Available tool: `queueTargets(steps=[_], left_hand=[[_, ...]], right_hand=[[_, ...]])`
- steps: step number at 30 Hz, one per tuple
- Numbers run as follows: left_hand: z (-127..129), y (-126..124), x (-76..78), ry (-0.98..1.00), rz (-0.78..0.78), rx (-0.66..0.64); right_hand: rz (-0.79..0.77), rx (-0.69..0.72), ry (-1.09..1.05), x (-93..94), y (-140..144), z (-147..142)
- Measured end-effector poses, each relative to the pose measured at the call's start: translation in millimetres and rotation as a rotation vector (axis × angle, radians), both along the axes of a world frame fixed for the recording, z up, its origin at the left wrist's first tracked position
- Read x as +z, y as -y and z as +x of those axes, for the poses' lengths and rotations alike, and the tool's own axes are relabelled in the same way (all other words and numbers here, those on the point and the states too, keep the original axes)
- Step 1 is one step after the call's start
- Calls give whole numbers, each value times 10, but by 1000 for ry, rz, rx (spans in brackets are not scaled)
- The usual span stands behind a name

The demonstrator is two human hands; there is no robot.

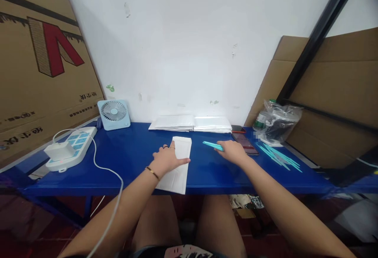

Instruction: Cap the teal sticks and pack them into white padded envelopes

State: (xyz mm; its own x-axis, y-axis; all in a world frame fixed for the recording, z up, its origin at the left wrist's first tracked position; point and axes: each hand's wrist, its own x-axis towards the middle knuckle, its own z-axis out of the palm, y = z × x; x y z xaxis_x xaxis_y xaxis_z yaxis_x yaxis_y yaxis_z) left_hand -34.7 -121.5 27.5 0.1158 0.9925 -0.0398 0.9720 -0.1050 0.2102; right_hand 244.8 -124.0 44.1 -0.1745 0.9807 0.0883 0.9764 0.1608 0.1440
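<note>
My left hand (pixel 167 158) lies on a white padded envelope (pixel 178 171) that rests lengthwise on the blue table (pixel 132 159), its near end hanging over the front edge. The thumb presses across the envelope. My right hand (pixel 233 151) grips a thin teal stick (pixel 212 145), which points left just above the tabletop. A pile of several more teal sticks (pixel 279 157) lies to the right of that hand.
Two stacks of white envelopes (pixel 191 123) sit against the back wall. A small blue fan (pixel 113 114), a power strip with charger (pixel 69 147) and white cable are on the left. Two phones (pixel 245 141) and a plastic bag (pixel 277 122) lie right. Cardboard boxes flank both sides.
</note>
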Motion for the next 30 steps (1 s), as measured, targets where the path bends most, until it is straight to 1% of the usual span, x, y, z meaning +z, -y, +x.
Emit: queueTargets(steps=[1,2,4,6,8,11,16,18,21,23,25,27,30], left_hand=[[111,-13,-26,-35,-26,5],[197,-27,-42,-56,-35,-25],[280,-61,-36,-87,-36,-138],[262,-107,-3,-112,-41,-266],[198,-159,20,-114,-88,-374],[132,-222,-19,-51,-128,-482],[164,-253,-156,49,-42,-492],[174,-246,-165,89,11,-491],[167,-221,-126,176,71,-513],[168,-201,-87,269,81,-545],[193,-186,-53,383,101,-565],[253,-180,-25,519,155,-567],[389,-188,15,784,239,-588]], right_hand=[[3,6,10,3,-2,-13],[8,11,24,5,-3,-16],[18,17,61,11,-4,14],[21,26,107,14,-4,75],[20,52,153,9,-5,132],[18,120,202,-20,-15,148],[27,218,242,-108,-64,58],[43,246,261,-133,-87,46],[97,284,283,-111,-111,48],[156,321,301,-30,-119,31],[226,372,331,124,-125,-24],[292,443,376,352,-131,-126],[358,605,483,799,-139,-352]])
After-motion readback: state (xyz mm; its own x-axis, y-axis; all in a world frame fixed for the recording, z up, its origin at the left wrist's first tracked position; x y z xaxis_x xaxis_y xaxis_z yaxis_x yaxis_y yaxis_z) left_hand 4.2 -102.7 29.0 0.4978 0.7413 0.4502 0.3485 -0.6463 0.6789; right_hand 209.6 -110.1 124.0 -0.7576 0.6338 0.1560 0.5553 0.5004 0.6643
